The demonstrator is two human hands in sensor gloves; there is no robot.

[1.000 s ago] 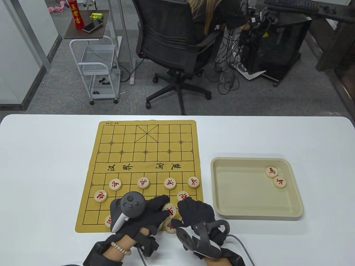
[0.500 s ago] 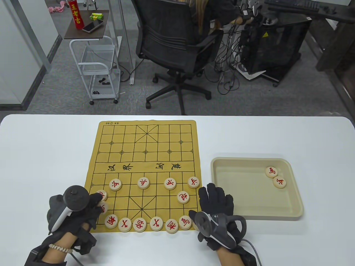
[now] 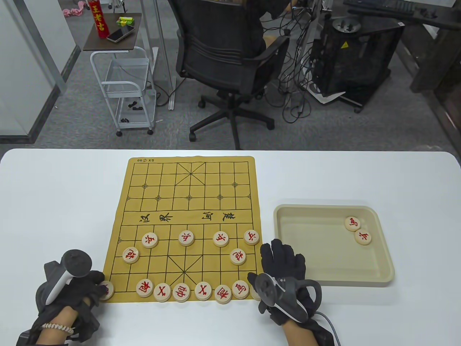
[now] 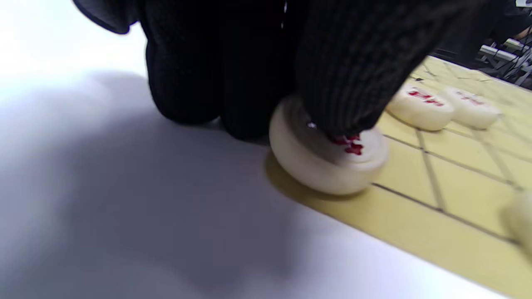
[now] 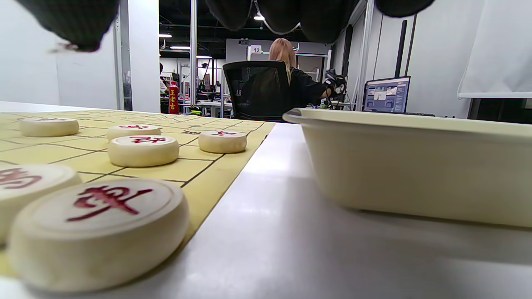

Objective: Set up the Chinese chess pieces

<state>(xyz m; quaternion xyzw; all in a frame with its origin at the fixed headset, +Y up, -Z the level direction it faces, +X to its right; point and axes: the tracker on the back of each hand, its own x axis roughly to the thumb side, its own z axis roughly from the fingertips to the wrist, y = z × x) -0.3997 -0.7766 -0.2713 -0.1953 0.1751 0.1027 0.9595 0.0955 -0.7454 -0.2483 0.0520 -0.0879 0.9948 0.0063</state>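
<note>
Your left hand (image 3: 77,288) sits at the board's (image 3: 187,202) near left corner, fingertips (image 4: 345,83) pressing down on a red-marked piece (image 4: 328,160) that lies flat on that corner. Along the board's near edge, a row of pieces (image 3: 182,291) runs rightward; six more stand in the rows beyond. Your right hand (image 3: 284,263) rests off the board's near right corner, fingers spread wide and holding nothing. At the surface's right, the tray (image 3: 324,277) carries two pieces (image 3: 357,230), touching, by its far right wall.
</note>
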